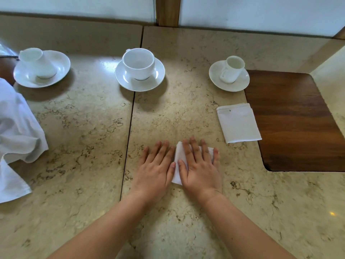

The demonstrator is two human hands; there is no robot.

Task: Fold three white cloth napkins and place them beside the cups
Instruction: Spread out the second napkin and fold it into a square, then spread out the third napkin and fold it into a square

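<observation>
Both hands lie flat with straight fingers on a small folded white napkin (178,157) near the middle of the stone table. My left hand (155,168) covers its left part and my right hand (198,165) presses its right part. Most of this napkin is hidden under the hands. A second folded napkin (239,123) lies flat below the right cup (232,69). An unfolded white cloth (16,128) is heaped at the left edge. The middle cup (138,63) and the left cup (38,62) each stand on a white saucer.
The beige marble table (84,128) has a seam running down its middle. A dark wooden inset (295,118) lies at the right, touching the folded napkin's edge. A pale wall and a wooden post (168,11) close off the far side.
</observation>
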